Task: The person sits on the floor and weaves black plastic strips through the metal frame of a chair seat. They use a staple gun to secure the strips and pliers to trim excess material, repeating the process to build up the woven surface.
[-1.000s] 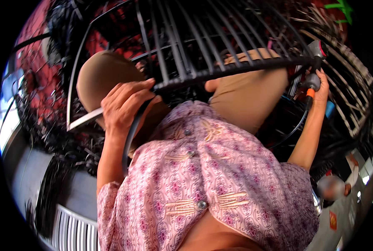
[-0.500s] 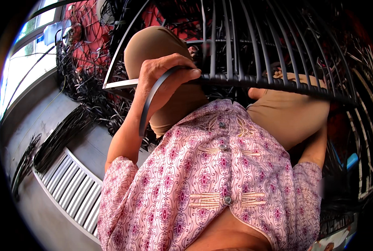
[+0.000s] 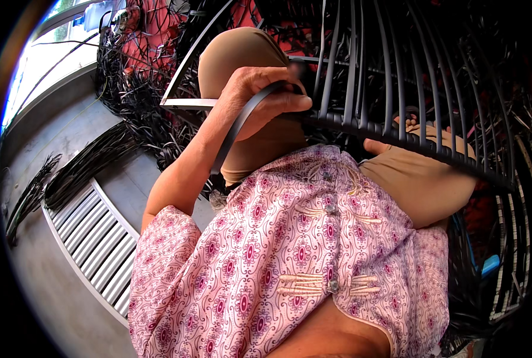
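My left hand [image 3: 267, 98] is closed, thumb against fingers, at the left part of a bar [image 3: 385, 132] wrapped in dark strip. A flat dark grey plastic strip [image 3: 237, 128] comes out of its grip and bends down over my wrist. The bar belongs to a curved metal frame [image 3: 185, 102] lying across my legs, with several dark slats [image 3: 388, 71] running away from the bar. Bare silvery metal shows at the frame's left corner. My right hand is not in view; its sleeve [image 3: 430, 250] is at my right side, and my right knee hides what lies beyond.
Heaps of loose black strips [image 3: 152, 113] lie over a red surface [image 3: 146, 42] ahead. On the grey floor at left are a slatted silvery panel [image 3: 93, 238] and a bundle of black strips [image 3: 93, 164]. A light blue object [image 3: 491, 265] and another curved frame [image 3: 507, 250] are at right.
In the picture, my left hand, the strip and the frame have shifted right, partly as the view moved. The right forearm, visible before, is now almost wholly hidden.
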The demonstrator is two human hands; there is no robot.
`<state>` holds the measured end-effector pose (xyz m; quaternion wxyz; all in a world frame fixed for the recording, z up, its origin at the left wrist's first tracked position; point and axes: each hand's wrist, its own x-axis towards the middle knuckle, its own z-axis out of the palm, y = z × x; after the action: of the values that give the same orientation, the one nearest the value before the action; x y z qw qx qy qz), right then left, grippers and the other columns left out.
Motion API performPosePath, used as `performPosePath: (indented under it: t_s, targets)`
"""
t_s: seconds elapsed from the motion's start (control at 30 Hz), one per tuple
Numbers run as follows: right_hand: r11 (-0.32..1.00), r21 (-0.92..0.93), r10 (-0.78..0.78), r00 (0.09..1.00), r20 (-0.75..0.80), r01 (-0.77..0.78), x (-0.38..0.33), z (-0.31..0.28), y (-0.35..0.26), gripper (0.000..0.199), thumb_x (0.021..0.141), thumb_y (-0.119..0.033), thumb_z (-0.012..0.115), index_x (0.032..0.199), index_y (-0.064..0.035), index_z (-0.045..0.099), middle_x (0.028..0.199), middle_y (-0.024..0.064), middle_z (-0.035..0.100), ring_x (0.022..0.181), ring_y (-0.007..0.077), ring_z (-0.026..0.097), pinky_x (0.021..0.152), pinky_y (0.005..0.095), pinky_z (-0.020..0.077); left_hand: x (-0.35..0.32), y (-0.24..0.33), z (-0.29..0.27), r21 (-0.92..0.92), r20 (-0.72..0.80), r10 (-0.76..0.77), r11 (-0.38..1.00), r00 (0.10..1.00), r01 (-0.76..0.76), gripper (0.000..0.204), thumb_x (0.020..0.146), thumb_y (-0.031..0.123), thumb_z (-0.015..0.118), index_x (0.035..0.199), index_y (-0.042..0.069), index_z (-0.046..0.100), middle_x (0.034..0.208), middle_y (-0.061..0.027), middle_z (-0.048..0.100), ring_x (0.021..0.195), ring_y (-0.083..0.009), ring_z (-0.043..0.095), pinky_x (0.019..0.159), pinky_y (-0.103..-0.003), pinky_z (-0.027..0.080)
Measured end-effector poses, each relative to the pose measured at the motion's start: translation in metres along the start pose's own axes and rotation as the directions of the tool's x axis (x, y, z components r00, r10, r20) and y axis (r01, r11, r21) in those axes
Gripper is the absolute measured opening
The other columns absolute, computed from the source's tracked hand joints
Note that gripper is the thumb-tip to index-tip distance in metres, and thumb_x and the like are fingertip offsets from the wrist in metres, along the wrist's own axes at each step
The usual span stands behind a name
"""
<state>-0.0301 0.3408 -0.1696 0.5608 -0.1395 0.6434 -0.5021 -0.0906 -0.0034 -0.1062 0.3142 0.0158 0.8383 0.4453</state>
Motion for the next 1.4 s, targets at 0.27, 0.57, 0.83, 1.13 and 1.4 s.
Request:
performPosePath:
  t_s: [0.27,0.57,0.83,1.13,1.4]
  targets:
    - [0.953,0.286,0.224,0.399,-0.889,0.101,-0.049,0.055,0.151,0.045,0.098,-0.03,0.06,0.126,0.0039,0.06,0.118,0.0148,0.068,0.106,0.0269,0.067,0.091,0.0357,0.0546,0.009,-0.022,-0.001,0.015,-0.031,0.081,0.997,0.996,-0.08,0.033,0.079,0.032,0.08,0.089,0.002,0.071,0.071,-0.009,0.062,0.067,-0.0205,0.062,0.068,-0.032,0.05]
    - [0.838,-0.282,-0.012,-0.501,-0.865,0.468,-0.099,0.098,0.046,0.025,0.1,-0.019,0.058,0.102,0.0052,0.064,0.081,0.0066,0.06,0.064,0.0129,0.049,0.058,0.0241,0.0403,0.035,-0.007,-0.007,0.179,-0.114,0.213,0.965,0.97,-0.191,0.039,0.077,0.037,0.079,0.07,0.003,0.061,0.06,-0.0071,0.049,0.06,-0.015,0.048,0.06,-0.035,0.043]
    - [0.879,-0.297,-0.43,0.349,-0.833,0.374,0.084,0.05,-0.058,0.046,0.088,-0.02,0.075,0.128,-0.0017,0.061,0.12,0.0126,0.064,0.109,0.0238,0.063,0.095,0.0369,0.049,0.116,0.022,-0.027,0.115,-0.035,0.315,0.944,0.949,-0.309,0.038,0.082,0.037,0.077,0.073,0.002,0.065,0.061,0.0,0.047,0.062,-0.01,0.043,0.059,-0.031,0.035]
    - [0.825,-0.545,-0.496,0.658,-0.566,0.153,0.153,0.049,0.062,0.033,0.085,-0.033,0.073,0.097,-0.0026,0.066,0.094,0.0186,0.069,0.091,0.0386,0.064,0.084,0.0442,0.0498,0.183,0.054,-0.039,0.106,-0.057,0.255,0.963,0.965,-0.249,0.027,0.08,0.032,0.082,0.076,0.006,0.073,0.065,-0.0003,0.06,0.057,-0.0114,0.052,0.057,-0.03,0.041]
    - [0.954,-0.261,-0.066,0.743,-0.666,-0.149,0.132,0.061,0.136,0.031,0.084,-0.025,0.07,0.108,-0.0058,0.069,0.106,0.0148,0.072,0.099,0.031,0.069,0.083,0.0419,0.0551,0.193,0.072,-0.047,0.172,-0.025,0.303,0.94,0.953,-0.294,0.032,0.083,0.036,0.08,0.073,0.007,0.073,0.063,-0.0022,0.065,0.055,-0.0104,0.053,0.054,-0.031,0.039]
